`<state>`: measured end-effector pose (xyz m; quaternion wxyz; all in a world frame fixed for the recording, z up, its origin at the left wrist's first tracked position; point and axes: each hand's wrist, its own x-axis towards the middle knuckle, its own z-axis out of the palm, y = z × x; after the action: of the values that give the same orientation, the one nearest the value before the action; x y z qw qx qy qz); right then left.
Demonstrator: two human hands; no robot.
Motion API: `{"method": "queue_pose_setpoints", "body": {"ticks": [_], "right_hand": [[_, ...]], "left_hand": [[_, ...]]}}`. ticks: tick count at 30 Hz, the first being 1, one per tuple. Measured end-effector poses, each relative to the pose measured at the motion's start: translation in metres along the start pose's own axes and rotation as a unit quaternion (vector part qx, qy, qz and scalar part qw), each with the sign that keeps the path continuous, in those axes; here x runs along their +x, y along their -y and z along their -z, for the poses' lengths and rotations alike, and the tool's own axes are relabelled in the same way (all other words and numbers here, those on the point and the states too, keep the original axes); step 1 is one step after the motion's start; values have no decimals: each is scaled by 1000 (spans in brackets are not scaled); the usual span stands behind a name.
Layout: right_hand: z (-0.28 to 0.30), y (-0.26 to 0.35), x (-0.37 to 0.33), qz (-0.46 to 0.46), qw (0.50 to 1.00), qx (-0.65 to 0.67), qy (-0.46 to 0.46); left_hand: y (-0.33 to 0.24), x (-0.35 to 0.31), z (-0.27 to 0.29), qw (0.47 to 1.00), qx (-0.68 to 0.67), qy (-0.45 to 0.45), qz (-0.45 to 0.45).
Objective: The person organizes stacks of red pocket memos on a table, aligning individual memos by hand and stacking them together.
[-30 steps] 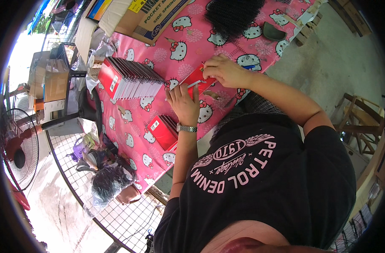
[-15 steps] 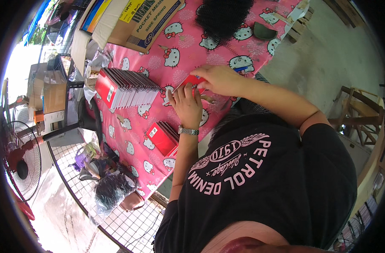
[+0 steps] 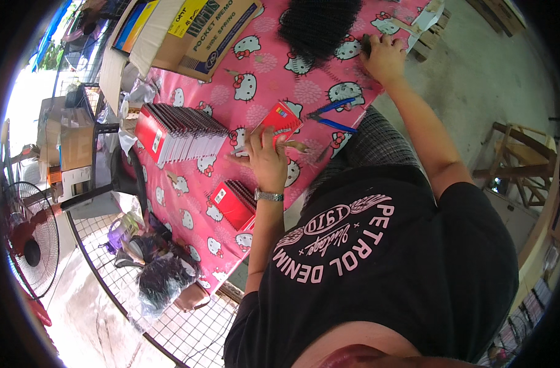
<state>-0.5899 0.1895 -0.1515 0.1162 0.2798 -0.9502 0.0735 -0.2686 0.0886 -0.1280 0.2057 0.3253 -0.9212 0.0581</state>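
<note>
My left hand [image 3: 267, 158], a metal watch on its wrist, holds the near end of a small red spiral notebook [image 3: 282, 119] down on the table; its thumb sticks out to the left. At the table's far right edge, my right hand [image 3: 385, 60] bends its fingers over a small dark green dish [image 3: 366, 45], mostly covered. What those fingertips hold, if anything, is hidden. Between my hands lie blue-handled pliers [image 3: 336, 114], jaws toward the notebook. To the left stands a long row of red spiral notebooks [image 3: 178, 135]. A smaller red stack [image 3: 232, 205] lies nearer.
A pink patterned cloth [image 3: 224, 92] covers the table. Dark spiral coils [image 3: 320, 27] are heaped at the far side, beside an open cardboard box [image 3: 200, 40]. A black fan [image 3: 31, 242] and plastic bags [image 3: 166, 276] are at left; a wooden frame [image 3: 519, 156] stands at right.
My right hand has left the notebook and moved far right to the green dish, uncovering the pliers. My left hand stays at the notebook, its thumb now spread outward.
</note>
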Motion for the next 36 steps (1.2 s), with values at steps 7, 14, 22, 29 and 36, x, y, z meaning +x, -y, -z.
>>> {"method": "queue_pose_setpoints", "body": {"ticks": [7,14,22,29,36], "right_hand": [[69,80,-15,369,578,648,330],[36,116,-24,247,358,653,620],[33,118,-21,201,286,660,665],[21,117,-24,221,321,662,640],[20,120,-24,263,426,617,607]], "left_hand": [[22,-8,-11,989,-125,25,80],[17,0,-10,986,-163,6,37],[20,-1,-14,984,-171,-1,40],[18,2,-12,981,-189,-2,41],[15,5,-7,980,-191,18,53]]}}
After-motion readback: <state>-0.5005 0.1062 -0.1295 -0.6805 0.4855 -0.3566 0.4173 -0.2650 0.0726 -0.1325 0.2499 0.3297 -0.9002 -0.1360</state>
